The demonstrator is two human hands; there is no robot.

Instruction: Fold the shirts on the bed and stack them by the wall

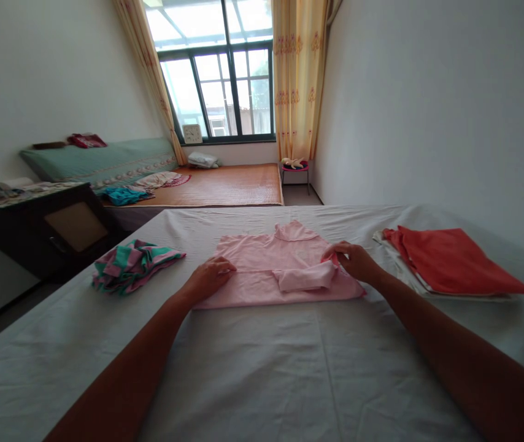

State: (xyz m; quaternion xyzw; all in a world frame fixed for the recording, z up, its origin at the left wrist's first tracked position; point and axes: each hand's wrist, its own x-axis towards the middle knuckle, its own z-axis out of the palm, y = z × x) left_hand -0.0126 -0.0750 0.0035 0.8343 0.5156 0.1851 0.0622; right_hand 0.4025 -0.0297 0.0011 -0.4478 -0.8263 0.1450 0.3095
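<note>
A pink collared shirt (253,248) lies spread on the white sheet in front of me, its collar pointing away. Part of it is folded over, and a sleeve lies bent across the right half. At the shirt's left side, my left hand (209,276) is closed, with the fingertips pinching the cloth along a fold. On the other side my right hand (351,258) pinches the fabric near the sleeve, where a brighter pink bit shows under the fingers. Both forearms reach in from the bottom of the view.
A crumpled green-and-pink striped garment (135,267) sits to the left. Folded red and white clothes (455,258) are stacked at the right. The white sheet (262,368) covers the surface. Beyond are a dark cabinet (54,239), a bed with a brown mat (238,184) and a small stool (296,167).
</note>
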